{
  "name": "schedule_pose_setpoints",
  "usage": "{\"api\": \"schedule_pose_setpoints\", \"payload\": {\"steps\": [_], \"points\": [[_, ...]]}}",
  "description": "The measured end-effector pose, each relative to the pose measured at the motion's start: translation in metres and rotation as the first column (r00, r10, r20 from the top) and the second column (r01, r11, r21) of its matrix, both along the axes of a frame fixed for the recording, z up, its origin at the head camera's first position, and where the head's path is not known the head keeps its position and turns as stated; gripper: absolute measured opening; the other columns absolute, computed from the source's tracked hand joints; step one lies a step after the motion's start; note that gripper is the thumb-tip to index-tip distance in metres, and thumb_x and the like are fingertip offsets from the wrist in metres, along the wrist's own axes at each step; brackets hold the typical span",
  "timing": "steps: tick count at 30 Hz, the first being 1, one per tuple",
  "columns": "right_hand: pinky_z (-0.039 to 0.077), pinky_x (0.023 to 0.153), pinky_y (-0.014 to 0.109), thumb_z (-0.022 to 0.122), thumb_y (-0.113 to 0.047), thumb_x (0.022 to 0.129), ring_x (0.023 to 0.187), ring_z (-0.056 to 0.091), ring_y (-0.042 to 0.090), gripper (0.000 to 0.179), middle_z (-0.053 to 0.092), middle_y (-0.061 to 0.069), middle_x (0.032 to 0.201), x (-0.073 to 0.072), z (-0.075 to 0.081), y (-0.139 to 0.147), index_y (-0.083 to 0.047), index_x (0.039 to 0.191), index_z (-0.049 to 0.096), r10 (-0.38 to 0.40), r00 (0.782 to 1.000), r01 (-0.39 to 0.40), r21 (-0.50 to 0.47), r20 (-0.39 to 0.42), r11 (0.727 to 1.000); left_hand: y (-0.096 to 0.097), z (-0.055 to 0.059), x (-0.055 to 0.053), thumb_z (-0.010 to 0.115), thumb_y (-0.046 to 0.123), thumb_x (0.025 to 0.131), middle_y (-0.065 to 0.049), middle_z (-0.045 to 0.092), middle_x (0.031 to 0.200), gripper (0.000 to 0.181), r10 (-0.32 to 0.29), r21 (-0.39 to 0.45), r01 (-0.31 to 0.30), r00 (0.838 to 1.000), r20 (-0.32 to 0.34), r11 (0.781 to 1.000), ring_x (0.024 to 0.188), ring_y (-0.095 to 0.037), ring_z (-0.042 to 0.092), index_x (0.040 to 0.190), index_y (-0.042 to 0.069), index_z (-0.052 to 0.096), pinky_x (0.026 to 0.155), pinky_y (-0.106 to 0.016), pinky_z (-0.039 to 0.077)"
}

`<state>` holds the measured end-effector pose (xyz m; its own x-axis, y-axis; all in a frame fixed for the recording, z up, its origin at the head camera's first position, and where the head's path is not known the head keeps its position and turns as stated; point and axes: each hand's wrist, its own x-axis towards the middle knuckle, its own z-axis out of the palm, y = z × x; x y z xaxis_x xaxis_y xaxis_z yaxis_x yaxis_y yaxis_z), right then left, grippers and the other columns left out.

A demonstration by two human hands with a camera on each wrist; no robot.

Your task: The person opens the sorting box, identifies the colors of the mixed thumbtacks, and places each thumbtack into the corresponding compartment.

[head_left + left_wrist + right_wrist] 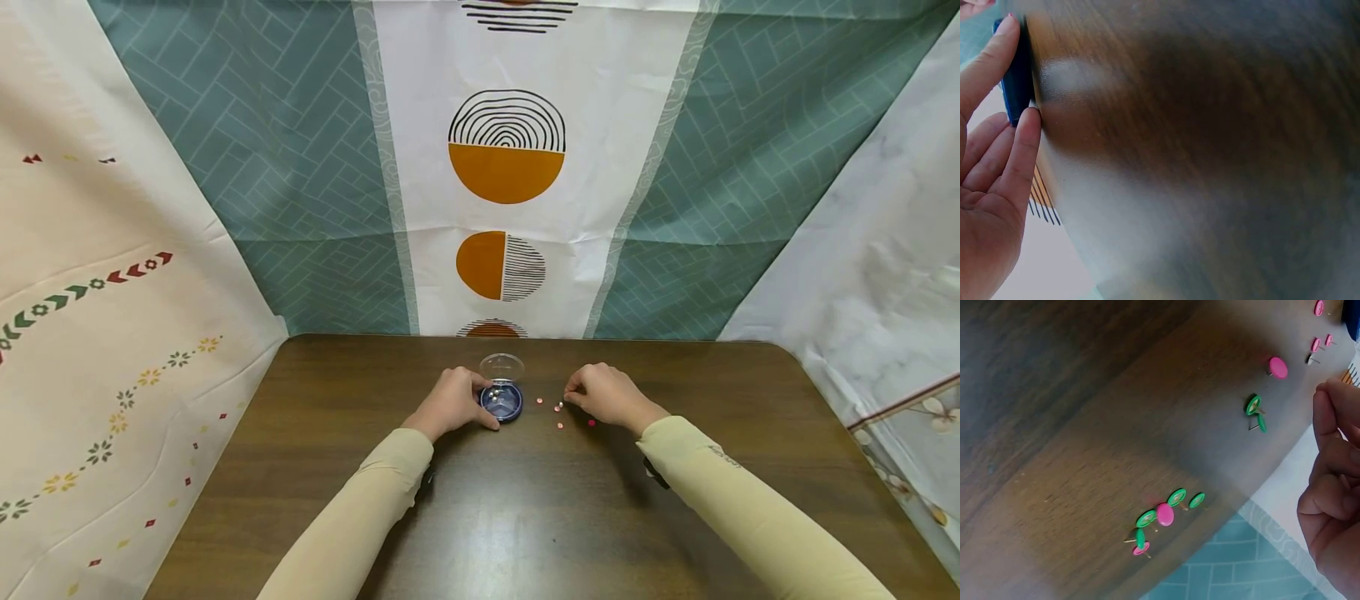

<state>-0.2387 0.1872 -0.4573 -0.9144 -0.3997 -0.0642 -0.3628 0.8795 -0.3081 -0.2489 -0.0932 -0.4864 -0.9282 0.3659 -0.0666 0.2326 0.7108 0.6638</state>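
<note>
- Patterned cloths hang around the workspace: a teal one with a white central band (pixel 506 217) behind the far edge of the counter (pixel 480 517), a cream cloth (pixel 112 333) along its left edge, a pale cloth (pixel 862 292) along its right.
- Brown and wood-grained, the counter has rounded far corners and a glossy patch towards the near edge.
- Near the middle of the far edge sits a round blue case (pixel 513 412), its clear lid (pixel 502 367) raised on the far side. Dividers cross the inside; small pale pieces (pixel 493 394) lie towards its far left, too small to identify.
- Left hand (pixel 450 400): its grip spans the case from the left, thumb on the near side and fingers on the far side, holding it against the counter.
- Right hand (pixel 609 394): its grip is closed to a pinch, thumb and index tips together, with nothing showing between them. The tips are just beside a white thumbtack (pixel 1310 359).
- Pink thumbtacks (pixel 1278 368) lie scattered between the case and the right hand.
- Green thumbtacks (pixel 1253 404) show in the right wrist view, two close together and others clustered with pink ones farther from the case.
- Pale yellow sleeves (pixel 750 500) cover both forearms.
</note>
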Motion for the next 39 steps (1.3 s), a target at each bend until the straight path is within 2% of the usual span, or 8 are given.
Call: {"api": "schedule_pose_setpoints", "payload": {"steps": [10, 23, 30, 34, 39], "points": [[0.048, 0.062, 0.029, 0.068, -0.025, 0.085, 0.067, 0.056, 0.004, 0.007, 0.068, -0.012, 0.081, 0.002, -0.001, -0.005, -0.022, 0.084, 0.074, 0.007, 1.0, -0.007, 0.015, 0.009, 1.0, 0.001, 0.001, 0.002, 0.092, 0.035, 0.049, 0.001, 0.071, 0.098, 0.075, -0.002, -0.009, 0.002, 1.0, -0.004, 1.0, 0.074, -0.009, 0.056, 0.116, 0.012, 0.067, 0.075, -0.026, 0.05], [0.045, 0.059, 0.028, 0.068, -0.026, 0.084, 0.06, 0.052, 0.005, 0.007, 0.066, -0.013, 0.076, 0.0, -0.002, -0.009, -0.025, 0.08, 0.074, -0.007, 1.0, 0.007, 0.028, 0.013, 1.0, 0.001, 0.002, 0.0, 0.092, 0.036, 0.048, 0.001, 0.071, 0.095, 0.076, -0.006, -0.022, 0.006, 1.0, -0.023, 1.0, 0.074, -0.008, 0.058, 0.116, 0.011, 0.068, 0.076, -0.027, 0.051], [0.045, 0.06, 0.03, 0.067, -0.025, 0.085, 0.063, 0.054, 0.006, 0.008, 0.066, -0.013, 0.076, 0.001, -0.005, -0.012, -0.025, 0.079, 0.074, -0.018, 1.0, 0.018, 0.033, 0.015, 0.999, 0.001, 0.001, -0.002, 0.092, 0.036, 0.048, 0.003, 0.069, 0.079, 0.077, -0.011, -0.031, 0.01, 0.999, -0.033, 0.999, 0.069, -0.008, 0.058, 0.116, 0.012, 0.067, 0.067, -0.025, 0.05], [0.046, 0.062, 0.031, 0.067, -0.026, 0.085, 0.066, 0.054, 0.005, 0.009, 0.066, -0.013, 0.077, 0.002, -0.007, -0.011, -0.026, 0.078, 0.073, -0.014, 1.0, 0.014, 0.042, 0.0, 0.999, 0.001, 0.001, -0.001, 0.092, 0.037, 0.048, 0.003, 0.069, 0.082, 0.076, -0.008, -0.028, 0.007, 0.999, -0.032, 1.0, 0.07, -0.008, 0.058, 0.116, 0.011, 0.068, 0.069, -0.025, 0.05], [0.045, 0.059, 0.029, 0.066, -0.026, 0.085, 0.059, 0.054, 0.005, 0.009, 0.066, -0.013, 0.075, 0.003, -0.006, -0.01, -0.024, 0.08, 0.073, -0.012, 1.0, 0.012, 0.038, 0.009, 0.999, 0.001, 0.0, 0.001, 0.092, 0.037, 0.049, 0.002, 0.07, 0.087, 0.076, -0.007, -0.023, 0.006, 1.0, -0.02, 1.0, 0.071, -0.009, 0.058, 0.116, 0.01, 0.068, 0.071, -0.026, 0.05]]}}
